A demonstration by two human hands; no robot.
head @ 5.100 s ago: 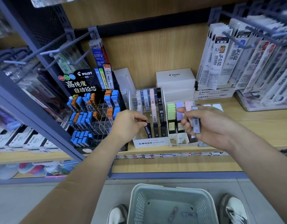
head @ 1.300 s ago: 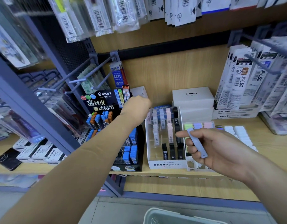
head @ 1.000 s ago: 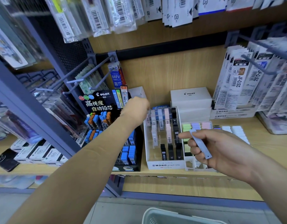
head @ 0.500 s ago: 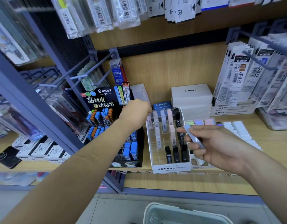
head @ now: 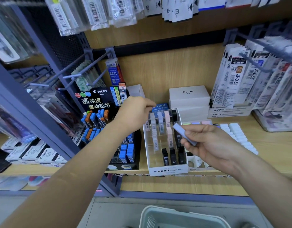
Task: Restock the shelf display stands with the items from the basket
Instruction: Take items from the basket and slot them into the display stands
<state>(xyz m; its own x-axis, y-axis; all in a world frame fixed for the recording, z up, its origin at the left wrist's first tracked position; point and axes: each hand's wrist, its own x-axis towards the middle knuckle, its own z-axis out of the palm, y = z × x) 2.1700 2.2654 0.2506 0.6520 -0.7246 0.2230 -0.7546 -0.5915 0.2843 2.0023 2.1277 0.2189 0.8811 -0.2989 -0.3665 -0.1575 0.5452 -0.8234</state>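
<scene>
Black Pilot stand and white MONO graph MG stand sit side by side, nearly touching, on a wooden shelf in a stationery aisle. The Pilot stand holds rows of blue and orange lead cases. The MONO stand holds pale cases in its back rows and three black ones near the front. White Pilot boxes are stacked behind it against the back panel, and packaged refills hang on pegs at right.

Below the shelf, the rim of a pale perforated basket shows at the bottom edge of the view; what lies inside cannot be made out.

A person reaches in with both bare arms. The left hand hovers over the back-left corner of the MONO stand, fingers curled with the tips drawn together; whether they pinch anything cannot be told.

The right hand is held above the stand's right side, palm turned inward, thumb and curled fingers pinching a lilac lead case that tilts up and to the left, clear of the compartments.
</scene>
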